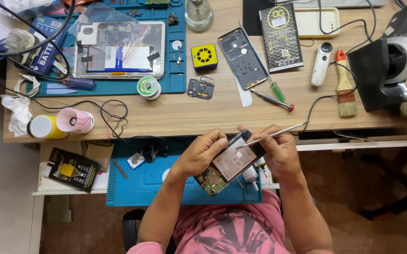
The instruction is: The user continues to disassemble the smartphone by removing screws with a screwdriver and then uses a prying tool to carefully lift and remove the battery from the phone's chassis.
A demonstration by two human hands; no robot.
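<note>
Below the desk edge, left hand (202, 151) grips an opened phone (229, 163), partly hiding it. Battery and circuit board lie exposed; right hand (279, 151) pinches metal tweezers (271, 135) at the battery

**Opened phone and metal tweezers, both in hand**

Opened phone (229, 162): back cover removed, white-labelled battery and green circuit board exposed; tilted diagonally, board end toward the person, held above a blue mat (142, 186).

Metal tweezers (271, 135): slim, silver, lying near level, tip touching the phone's upper end by the battery.
</note>
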